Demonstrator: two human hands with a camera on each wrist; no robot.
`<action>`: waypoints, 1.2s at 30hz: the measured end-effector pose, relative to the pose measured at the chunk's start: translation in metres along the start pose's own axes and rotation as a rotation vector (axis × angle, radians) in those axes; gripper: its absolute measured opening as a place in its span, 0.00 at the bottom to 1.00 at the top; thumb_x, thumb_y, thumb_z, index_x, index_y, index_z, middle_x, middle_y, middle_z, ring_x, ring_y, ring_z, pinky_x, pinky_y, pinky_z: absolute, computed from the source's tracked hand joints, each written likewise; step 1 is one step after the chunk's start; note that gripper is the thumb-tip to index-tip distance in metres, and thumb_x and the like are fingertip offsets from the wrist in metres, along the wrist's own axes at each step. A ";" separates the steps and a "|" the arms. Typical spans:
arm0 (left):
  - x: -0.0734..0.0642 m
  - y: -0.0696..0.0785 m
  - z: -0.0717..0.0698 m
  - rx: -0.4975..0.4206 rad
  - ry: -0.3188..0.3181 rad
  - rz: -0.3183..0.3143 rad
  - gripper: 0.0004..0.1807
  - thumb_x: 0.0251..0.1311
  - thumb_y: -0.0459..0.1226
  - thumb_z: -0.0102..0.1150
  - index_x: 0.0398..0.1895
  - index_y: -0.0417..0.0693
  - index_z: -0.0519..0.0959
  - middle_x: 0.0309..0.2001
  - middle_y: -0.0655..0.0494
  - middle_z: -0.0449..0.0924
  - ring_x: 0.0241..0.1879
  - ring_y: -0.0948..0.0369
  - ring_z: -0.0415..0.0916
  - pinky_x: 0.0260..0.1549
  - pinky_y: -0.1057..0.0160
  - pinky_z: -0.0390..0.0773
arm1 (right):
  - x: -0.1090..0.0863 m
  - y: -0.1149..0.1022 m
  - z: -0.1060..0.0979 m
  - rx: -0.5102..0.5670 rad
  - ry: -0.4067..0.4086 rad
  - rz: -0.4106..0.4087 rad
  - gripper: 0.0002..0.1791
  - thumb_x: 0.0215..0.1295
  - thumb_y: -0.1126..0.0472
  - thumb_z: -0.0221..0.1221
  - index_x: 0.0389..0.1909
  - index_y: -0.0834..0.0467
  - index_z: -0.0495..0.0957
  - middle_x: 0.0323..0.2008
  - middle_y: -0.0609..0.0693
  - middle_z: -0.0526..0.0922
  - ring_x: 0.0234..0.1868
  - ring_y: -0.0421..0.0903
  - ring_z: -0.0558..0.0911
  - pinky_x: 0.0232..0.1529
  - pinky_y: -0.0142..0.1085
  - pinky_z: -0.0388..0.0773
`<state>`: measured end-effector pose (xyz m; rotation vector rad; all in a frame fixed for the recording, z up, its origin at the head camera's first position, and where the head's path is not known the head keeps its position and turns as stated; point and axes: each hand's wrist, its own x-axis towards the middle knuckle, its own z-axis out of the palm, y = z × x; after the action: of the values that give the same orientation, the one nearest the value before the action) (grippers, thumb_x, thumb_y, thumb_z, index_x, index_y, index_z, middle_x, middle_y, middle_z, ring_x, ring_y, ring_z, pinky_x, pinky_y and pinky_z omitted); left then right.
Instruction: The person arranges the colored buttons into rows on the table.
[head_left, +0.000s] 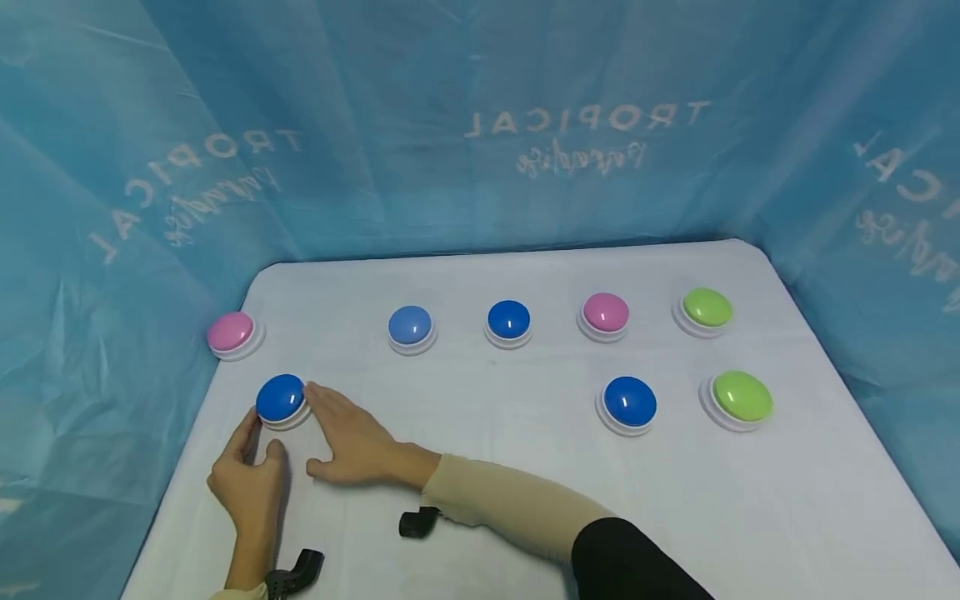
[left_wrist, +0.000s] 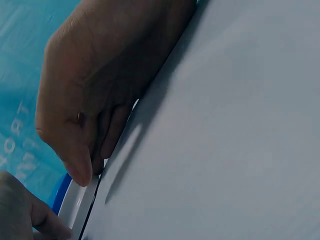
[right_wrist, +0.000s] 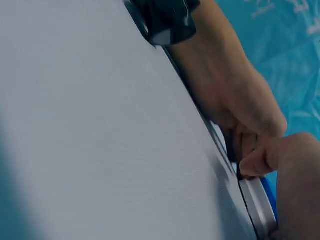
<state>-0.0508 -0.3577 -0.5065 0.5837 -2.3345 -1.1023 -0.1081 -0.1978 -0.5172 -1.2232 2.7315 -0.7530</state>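
A dome-shaped blue push button [head_left: 281, 397] on a round white base lies near the table's left edge. At its near left side, the left hand [head_left: 251, 483] touches the base with its fingertips, thumb apart from it. From the right, the right hand [head_left: 358, 437] reaches across with extended fingers and touches the button's right side; its thumb points left, clear of the base. In the left wrist view, the base [left_wrist: 72, 200] shows between the two hands. Low in the right wrist view, the white base [right_wrist: 257, 200] and its blue rim appear beside the fingers.
On the white table [head_left: 487, 500] stand similar buttons: pink [head_left: 230, 332], light blue [head_left: 410, 325], blue [head_left: 509, 320], pink [head_left: 606, 312] and green [head_left: 707, 307] along the back. Another blue button [head_left: 630, 402] and green button [head_left: 742, 396] are at right. Blue curtains [head_left: 480, 192] surround the table.
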 end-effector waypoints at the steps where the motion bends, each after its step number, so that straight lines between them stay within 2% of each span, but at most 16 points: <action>1: -0.004 0.002 0.002 0.003 -0.008 0.014 0.30 0.61 0.26 0.60 0.69 0.44 0.79 0.64 0.43 0.82 0.70 0.43 0.75 0.76 0.46 0.67 | -0.007 0.001 -0.001 0.005 0.014 0.000 0.57 0.68 0.42 0.61 0.85 0.64 0.41 0.86 0.56 0.48 0.86 0.45 0.49 0.82 0.27 0.39; 3: -0.013 0.005 0.006 0.011 -0.024 0.045 0.30 0.60 0.25 0.61 0.68 0.43 0.80 0.64 0.44 0.82 0.69 0.43 0.76 0.75 0.52 0.70 | -0.023 0.004 -0.004 0.021 0.029 0.004 0.58 0.67 0.42 0.62 0.85 0.65 0.41 0.86 0.57 0.47 0.86 0.47 0.49 0.83 0.29 0.40; 5: -0.023 0.009 0.012 0.016 -0.043 0.076 0.31 0.58 0.24 0.63 0.67 0.43 0.80 0.63 0.45 0.83 0.68 0.43 0.78 0.73 0.64 0.70 | -0.041 0.008 -0.006 0.039 0.040 0.014 0.59 0.66 0.43 0.62 0.84 0.66 0.41 0.86 0.59 0.47 0.86 0.48 0.49 0.83 0.31 0.42; 7: -0.034 0.013 0.018 0.009 -0.067 0.109 0.31 0.56 0.24 0.64 0.67 0.43 0.81 0.63 0.46 0.84 0.67 0.43 0.78 0.70 0.76 0.67 | -0.060 0.012 -0.009 0.067 0.055 0.031 0.59 0.65 0.44 0.64 0.84 0.66 0.41 0.85 0.60 0.48 0.86 0.50 0.50 0.84 0.33 0.46; 9: -0.044 0.019 0.026 -0.003 -0.099 0.145 0.32 0.54 0.23 0.65 0.66 0.43 0.82 0.63 0.46 0.84 0.67 0.43 0.79 0.66 0.83 0.63 | -0.080 0.017 -0.013 0.086 0.082 0.051 0.59 0.64 0.45 0.64 0.84 0.66 0.42 0.85 0.60 0.49 0.86 0.50 0.52 0.83 0.35 0.51; 17: -0.086 0.047 0.058 -0.043 -0.266 0.328 0.34 0.51 0.23 0.68 0.67 0.44 0.81 0.65 0.47 0.83 0.67 0.43 0.79 0.68 0.85 0.56 | -0.160 0.040 -0.041 0.184 0.233 0.160 0.55 0.61 0.48 0.67 0.83 0.64 0.52 0.83 0.58 0.58 0.83 0.52 0.60 0.80 0.47 0.64; 21: -0.102 0.061 0.072 -0.087 -0.363 0.429 0.35 0.50 0.23 0.69 0.66 0.44 0.82 0.66 0.47 0.83 0.67 0.43 0.79 0.71 0.83 0.55 | -0.198 0.051 -0.053 0.174 0.333 0.181 0.54 0.57 0.50 0.69 0.81 0.64 0.57 0.81 0.58 0.63 0.81 0.53 0.65 0.77 0.51 0.69; 25: -0.112 0.072 0.080 -0.099 -0.433 0.493 0.37 0.49 0.25 0.70 0.68 0.47 0.81 0.67 0.48 0.82 0.68 0.45 0.78 0.74 0.75 0.60 | -0.223 0.057 -0.060 0.157 0.394 0.197 0.52 0.57 0.52 0.70 0.81 0.63 0.60 0.79 0.57 0.66 0.79 0.53 0.68 0.74 0.54 0.72; 29: -0.118 0.080 0.087 -0.096 -0.473 0.544 0.36 0.51 0.26 0.70 0.69 0.46 0.80 0.68 0.49 0.81 0.69 0.46 0.78 0.72 0.55 0.72 | -0.238 0.063 -0.065 0.140 0.428 0.231 0.48 0.58 0.54 0.69 0.79 0.61 0.63 0.78 0.55 0.69 0.77 0.53 0.71 0.73 0.54 0.74; 31: -0.120 0.083 0.090 -0.102 -0.492 0.566 0.36 0.51 0.27 0.70 0.69 0.45 0.79 0.69 0.49 0.80 0.69 0.46 0.77 0.69 0.46 0.74 | -0.242 0.065 -0.067 0.127 0.447 0.249 0.46 0.58 0.55 0.69 0.78 0.60 0.64 0.77 0.55 0.70 0.76 0.52 0.72 0.73 0.53 0.74; 36: -0.123 0.091 0.099 -0.128 -0.550 0.601 0.37 0.52 0.30 0.69 0.71 0.44 0.77 0.70 0.48 0.79 0.71 0.46 0.75 0.68 0.40 0.75 | -0.248 0.068 -0.070 0.082 0.498 0.294 0.42 0.58 0.58 0.69 0.74 0.62 0.68 0.74 0.56 0.73 0.74 0.53 0.73 0.73 0.51 0.73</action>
<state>-0.0275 -0.1774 -0.5194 -0.5153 -2.5795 -1.1895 -0.0017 0.0468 -0.5226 -0.6575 3.1150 -1.2522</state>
